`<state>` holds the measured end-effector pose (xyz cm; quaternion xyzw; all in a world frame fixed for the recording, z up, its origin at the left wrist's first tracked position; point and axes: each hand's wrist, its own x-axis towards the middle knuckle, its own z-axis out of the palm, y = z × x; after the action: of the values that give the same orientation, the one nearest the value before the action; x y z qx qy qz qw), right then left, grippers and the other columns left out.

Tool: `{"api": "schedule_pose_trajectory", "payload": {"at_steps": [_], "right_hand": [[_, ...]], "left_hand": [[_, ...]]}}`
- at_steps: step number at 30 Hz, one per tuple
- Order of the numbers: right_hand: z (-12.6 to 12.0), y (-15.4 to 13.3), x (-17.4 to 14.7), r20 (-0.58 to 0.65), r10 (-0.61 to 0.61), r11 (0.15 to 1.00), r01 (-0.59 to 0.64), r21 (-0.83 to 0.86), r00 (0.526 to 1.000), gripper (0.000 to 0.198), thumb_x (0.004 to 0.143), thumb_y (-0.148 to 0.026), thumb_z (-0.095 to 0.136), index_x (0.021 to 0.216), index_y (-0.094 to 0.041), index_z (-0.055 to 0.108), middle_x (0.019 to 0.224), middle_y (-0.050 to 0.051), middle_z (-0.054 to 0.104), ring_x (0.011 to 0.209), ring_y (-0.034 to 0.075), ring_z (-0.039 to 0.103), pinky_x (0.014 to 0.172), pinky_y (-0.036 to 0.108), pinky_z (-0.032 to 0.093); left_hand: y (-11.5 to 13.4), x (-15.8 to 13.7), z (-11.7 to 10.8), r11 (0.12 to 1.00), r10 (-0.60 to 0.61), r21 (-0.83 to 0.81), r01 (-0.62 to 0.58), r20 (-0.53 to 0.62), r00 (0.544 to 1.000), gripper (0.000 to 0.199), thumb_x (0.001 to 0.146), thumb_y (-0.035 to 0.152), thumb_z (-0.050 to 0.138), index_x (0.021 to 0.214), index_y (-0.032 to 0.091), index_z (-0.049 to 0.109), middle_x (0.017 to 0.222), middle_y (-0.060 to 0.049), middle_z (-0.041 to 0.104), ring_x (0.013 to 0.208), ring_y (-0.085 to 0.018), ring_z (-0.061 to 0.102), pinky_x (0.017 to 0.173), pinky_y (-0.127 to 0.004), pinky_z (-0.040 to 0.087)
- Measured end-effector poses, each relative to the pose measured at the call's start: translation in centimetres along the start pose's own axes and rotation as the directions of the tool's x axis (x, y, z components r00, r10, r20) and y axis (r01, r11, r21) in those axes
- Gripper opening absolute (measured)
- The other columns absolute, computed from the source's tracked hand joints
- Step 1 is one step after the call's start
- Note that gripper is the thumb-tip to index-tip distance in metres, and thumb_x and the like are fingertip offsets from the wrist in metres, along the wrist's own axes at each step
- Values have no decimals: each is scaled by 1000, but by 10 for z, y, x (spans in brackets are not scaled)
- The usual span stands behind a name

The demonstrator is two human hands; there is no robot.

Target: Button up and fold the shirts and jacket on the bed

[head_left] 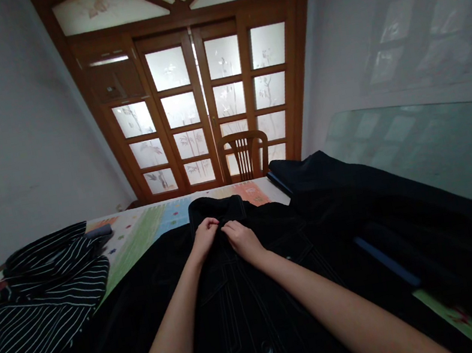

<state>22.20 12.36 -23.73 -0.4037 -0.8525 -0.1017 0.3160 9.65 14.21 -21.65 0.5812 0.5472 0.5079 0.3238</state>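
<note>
Our black jacket (221,301) lies spread on the table (144,226), front side up. It has thin stitch lines and a round button (267,349) near us. We seem to be working just under the collar (197,212). There, our left hand (205,234) and right hand (241,239) both pinch the cloth, fingers bent; we can't see what's between them. The next move looks to need small, careful pinches. A stripy top (51,294) lies to the left.

Wood-framed glazed doors (210,108) admit daylight between left wall (7,119) and right wall (400,20); slat-back wooden chair (242,137) stands before doors
</note>
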Motion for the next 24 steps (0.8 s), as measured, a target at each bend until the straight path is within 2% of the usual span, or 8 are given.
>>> {"api": "schedule_pose_trajectory", "payload": {"at_steps": [9,15,19,24], "right_hand": [[-4,-1,1,-63,79,996,-77,36,995,13,80,-13,40,81,-17,52,80,3,53,76,13,48,60,21,39],[-6,0,1,-97,176,984,-171,58,980,8,77,-14,44,80,-18,50,79,2,53,76,14,47,57,22,39],[-4,3,1,-103,211,976,-204,79,972,7,76,-13,46,79,-19,50,79,1,53,77,14,48,57,21,40],[-2,7,1,-104,223,973,-215,85,969,10,74,-10,46,77,-17,51,78,3,54,77,15,47,57,22,40]], "left_hand": [[2,0,0,995,38,86,-42,54,998,10,59,11,45,60,17,53,56,5,49,56,-11,46,57,-20,35],[3,-1,1,975,64,204,-82,90,994,10,63,13,43,64,18,52,57,4,51,57,-12,48,57,-21,35],[11,-4,1,936,105,324,-141,126,987,12,67,16,41,64,19,52,62,1,54,62,-15,51,62,-24,36],[27,-12,6,843,182,481,-240,164,969,12,69,31,47,72,20,49,66,-3,56,72,-23,54,73,-31,33]]}}
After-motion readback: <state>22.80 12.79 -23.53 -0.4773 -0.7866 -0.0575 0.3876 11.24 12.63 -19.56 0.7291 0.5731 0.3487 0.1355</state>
